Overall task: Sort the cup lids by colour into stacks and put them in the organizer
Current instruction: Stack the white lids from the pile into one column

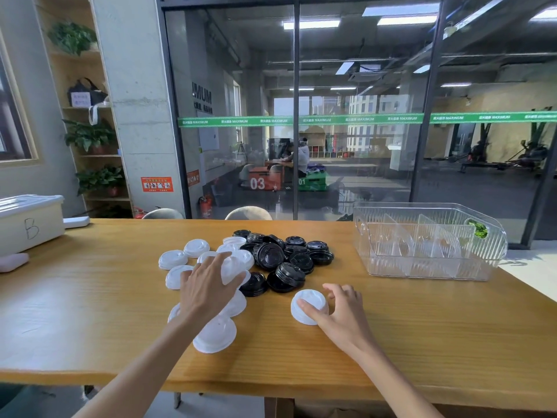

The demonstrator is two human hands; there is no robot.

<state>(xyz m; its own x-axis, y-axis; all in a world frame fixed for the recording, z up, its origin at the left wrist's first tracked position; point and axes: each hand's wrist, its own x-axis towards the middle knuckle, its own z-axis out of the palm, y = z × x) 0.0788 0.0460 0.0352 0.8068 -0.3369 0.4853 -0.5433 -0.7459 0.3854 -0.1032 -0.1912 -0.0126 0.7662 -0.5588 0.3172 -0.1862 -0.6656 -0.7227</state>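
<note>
From the head camera, the right hand (342,312) grips a single white cup lid (307,306) on the wooden table (422,327), thumb on the lid's near-left edge and the fingers curled round its far-right side. That lid lies dome up, slightly tilted, apart from the heaps and just in front of the black ones. Being round, it has no long axis to tell.

The left hand (208,289) lies flat with fingers spread on the white lids (180,260), its fingertips on a lid near the middle of the heap; it pinches nothing. More white lids lie under and in front of the wrist, the nearest (215,334) tilted toward the table edge.

The black lids (289,257) form a loose pile right of the white ones, some stacked, some tipped.

The clear organizer (431,263) with upright dividers stands at the right of the table, well apart from both hands. A white bin marked B (30,224) sits far left.
</note>
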